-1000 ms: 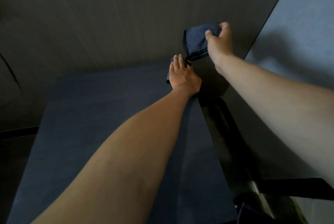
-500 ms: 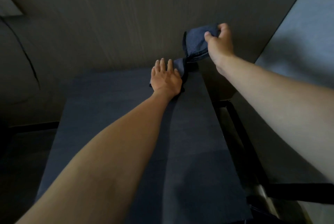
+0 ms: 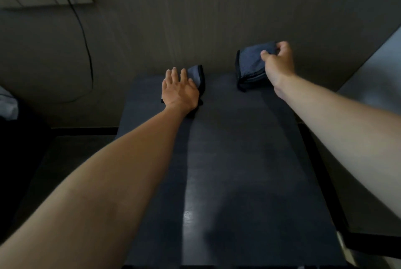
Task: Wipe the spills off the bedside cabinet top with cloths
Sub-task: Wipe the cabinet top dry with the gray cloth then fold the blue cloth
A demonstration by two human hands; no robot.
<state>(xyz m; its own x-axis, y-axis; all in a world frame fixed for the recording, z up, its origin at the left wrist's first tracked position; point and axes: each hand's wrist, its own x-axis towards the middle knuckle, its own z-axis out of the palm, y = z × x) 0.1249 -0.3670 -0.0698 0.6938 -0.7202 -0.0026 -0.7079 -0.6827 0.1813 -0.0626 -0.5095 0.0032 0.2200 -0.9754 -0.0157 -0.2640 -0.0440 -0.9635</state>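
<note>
Wiping the far edge of the cabinet top [image 3: 238, 160].
Pressing one cloth [image 3: 196, 74] under flat left hand [image 3: 180, 93]; pinching another cloth [image 3: 249, 64] in right hand [image 3: 277, 62]; needing a long pull back next.

Two cloths at the cabinet top's [image 3: 227, 160] back edge — left cloth [image 3: 196, 74], right cloth [image 3: 249, 62].

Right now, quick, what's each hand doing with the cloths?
Left hand: open, fingers flat, pressing a cloth onto the cabinet top.
Right hand: closed, gripping the other cloth, held by the wall.
</note>
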